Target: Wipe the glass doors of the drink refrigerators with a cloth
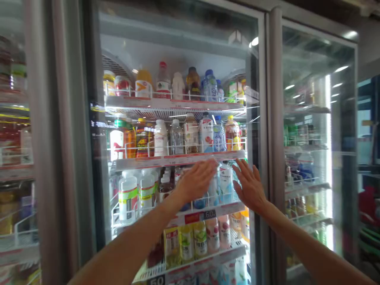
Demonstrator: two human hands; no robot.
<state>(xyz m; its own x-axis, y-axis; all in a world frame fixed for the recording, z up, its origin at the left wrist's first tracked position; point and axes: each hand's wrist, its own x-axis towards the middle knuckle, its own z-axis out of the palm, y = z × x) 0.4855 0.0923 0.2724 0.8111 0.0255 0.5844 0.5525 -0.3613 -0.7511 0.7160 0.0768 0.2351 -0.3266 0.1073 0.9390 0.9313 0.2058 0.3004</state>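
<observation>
My left hand point(196, 180) is stretched out flat, palm down and slightly blurred, with nothing in it. To its right, my right hand point(249, 186) is raised with its fingers spread, also holding nothing. Both are in front of the glass door point(178, 27) of a lit drinks cooler. Whether either hand touches the glass I cannot tell. Behind them, partly hidden, stands a bottle with a white and blue label point(225, 178). Clear bottles with green and white labels point(128, 198) stand to the left on that same shelf.
Drinks fill several wire-fronted shelves point(178, 160). A grey door frame point(274, 118) separates this section from another glass-doored section point(308, 166) on the right. More shelved drinks point(14, 146) show at the left. Light reflections lie across the glass.
</observation>
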